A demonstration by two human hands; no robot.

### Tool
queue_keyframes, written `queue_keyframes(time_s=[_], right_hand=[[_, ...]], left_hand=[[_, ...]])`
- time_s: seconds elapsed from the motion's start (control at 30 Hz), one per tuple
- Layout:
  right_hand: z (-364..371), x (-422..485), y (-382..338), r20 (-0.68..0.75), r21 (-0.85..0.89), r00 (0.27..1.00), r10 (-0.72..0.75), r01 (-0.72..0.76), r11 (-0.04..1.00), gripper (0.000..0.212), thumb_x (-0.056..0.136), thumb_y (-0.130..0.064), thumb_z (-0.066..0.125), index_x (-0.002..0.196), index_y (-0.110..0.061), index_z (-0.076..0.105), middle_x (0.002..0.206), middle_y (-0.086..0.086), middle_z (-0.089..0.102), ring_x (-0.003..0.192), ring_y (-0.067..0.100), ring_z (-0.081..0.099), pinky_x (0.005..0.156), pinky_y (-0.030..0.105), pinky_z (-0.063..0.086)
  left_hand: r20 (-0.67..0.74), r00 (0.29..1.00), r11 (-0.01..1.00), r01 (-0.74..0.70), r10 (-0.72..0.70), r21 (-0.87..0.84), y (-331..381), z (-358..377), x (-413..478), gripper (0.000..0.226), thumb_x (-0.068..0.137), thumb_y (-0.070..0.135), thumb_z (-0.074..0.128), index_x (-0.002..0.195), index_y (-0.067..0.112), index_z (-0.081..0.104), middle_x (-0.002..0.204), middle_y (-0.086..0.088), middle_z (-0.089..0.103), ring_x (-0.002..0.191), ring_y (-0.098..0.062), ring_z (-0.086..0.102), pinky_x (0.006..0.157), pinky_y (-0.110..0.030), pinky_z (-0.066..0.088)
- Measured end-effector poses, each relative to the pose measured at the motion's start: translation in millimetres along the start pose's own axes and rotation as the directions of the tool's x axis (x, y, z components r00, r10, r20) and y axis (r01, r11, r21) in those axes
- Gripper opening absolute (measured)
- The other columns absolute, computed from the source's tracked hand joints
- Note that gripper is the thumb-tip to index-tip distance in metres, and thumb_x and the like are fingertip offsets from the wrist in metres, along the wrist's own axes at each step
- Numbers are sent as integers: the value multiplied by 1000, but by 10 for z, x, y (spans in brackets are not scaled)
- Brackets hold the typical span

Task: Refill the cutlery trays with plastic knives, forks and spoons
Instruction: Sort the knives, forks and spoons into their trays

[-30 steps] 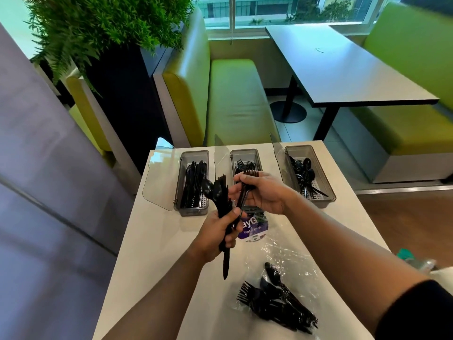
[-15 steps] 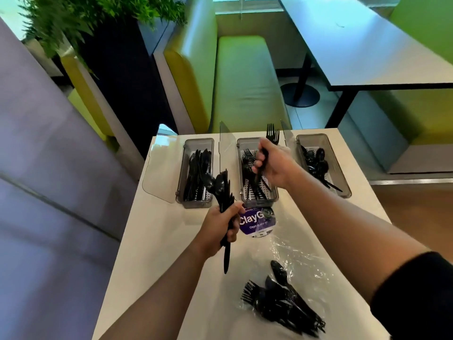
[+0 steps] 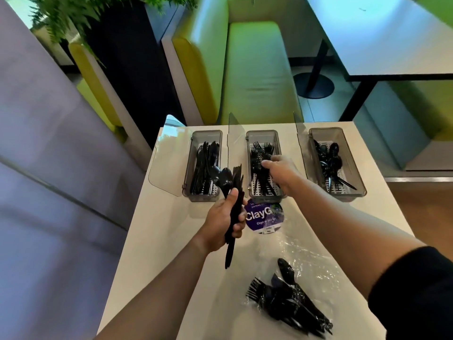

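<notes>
Ok, we're looking down at a green bench (image 3: 257, 69) in the upper middle of the frame. The white table (image 3: 152, 253) runs from the centre to the bottom edge.

A clear plastic bag (image 3: 316, 263) lies crumpled at lower right of centre, with loose black cutlery (image 3: 286, 305) in it: fork tines and a spoon bowl are visible.

Three grey trays sit in a row along the table's far edge, each with its clear lid (image 3: 166, 163) swung open on its left side:
- left tray (image 3: 207, 131): knives (image 3: 203, 165)
- middle tray (image 3: 262, 132): forks (image 3: 259, 148)
- right tray (image 3: 353, 163): spoons (image 3: 329, 158)

The right hand (image 3: 282, 173) is down in the middle tray with its fingertips among the forks. We can't tell whether it's grasping one or has let go.

The left hand (image 3: 220, 219) is just in front of the gap between the left and middle trays. It's wrapped around an upright bundle of spoons and knives (image 3: 235, 185), with the bowls up and one handle sticking out below the fist.

A round purple sticker (image 3: 266, 217) is stuck to the table beside that hand, just in front of the middle tray.
</notes>
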State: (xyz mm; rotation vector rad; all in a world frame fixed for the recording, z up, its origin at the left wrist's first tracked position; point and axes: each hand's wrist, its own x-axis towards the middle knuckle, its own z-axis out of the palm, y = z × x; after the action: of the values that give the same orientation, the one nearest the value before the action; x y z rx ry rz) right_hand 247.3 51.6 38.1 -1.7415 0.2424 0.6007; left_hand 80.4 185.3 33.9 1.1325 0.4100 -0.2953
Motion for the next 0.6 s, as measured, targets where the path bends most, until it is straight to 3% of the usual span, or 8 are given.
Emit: queue_keyframes(time_s=[0.07, 0.13, 0.23, 0.37, 0.6], right_hand=[[-1, -75, -19, -10, -59, 995, -102, 101, 993, 41, 100, -26, 61, 138, -11, 54, 112, 6, 68, 90, 16, 69, 66, 29, 57], [-2, -183, -60, 56, 0, 985, -161, 161, 987, 34, 100, -27, 60, 130, -10, 61, 112, 9, 70, 91, 15, 69, 69, 28, 57], [20, -400, -115, 219, 151, 956, -195, 164, 975, 31, 101, -30, 59, 119, -6, 66, 102, 14, 72, 81, 21, 69, 70, 32, 56], [52, -616, -112, 326, 139, 926, -188, 150, 979, 38, 99, -35, 60, 116, -2, 67, 95, 10, 72, 75, 20, 67, 74, 40, 53], [21, -784, -21, 325, 139, 927, -189, 151, 979, 24, 99, -11, 60, 116, 7, 62, 93, 17, 68, 69, 20, 67, 63, 34, 56]], left_hand=[[0, 1000, 1000, -23, 23, 13, 5, 1, -6, 40, 103, 48, 44, 104, 10, 54, 68, -4, 49, 49, -12, 40, 43, -23, 29], [2, 999, 999, -49, 49, 15, 20, 17, -19, 36, 106, 42, 43, 105, 9, 56, 68, -4, 50, 51, -13, 41, 44, -23, 29], [16, 997, 997, -76, 76, 20, 54, 49, -53, 34, 106, 40, 42, 104, 10, 59, 68, -3, 51, 51, -12, 42, 44, -23, 30], [31, 994, 993, -102, 101, 55, 58, 90, -71, 35, 105, 41, 45, 105, 9, 58, 68, -4, 51, 50, -11, 42, 41, -21, 32], [61, 990, 986, -135, 129, 101, 65, 193, -140, 25, 104, 35, 51, 95, 15, 63, 69, -6, 54, 49, -13, 45, 39, -21, 34]])
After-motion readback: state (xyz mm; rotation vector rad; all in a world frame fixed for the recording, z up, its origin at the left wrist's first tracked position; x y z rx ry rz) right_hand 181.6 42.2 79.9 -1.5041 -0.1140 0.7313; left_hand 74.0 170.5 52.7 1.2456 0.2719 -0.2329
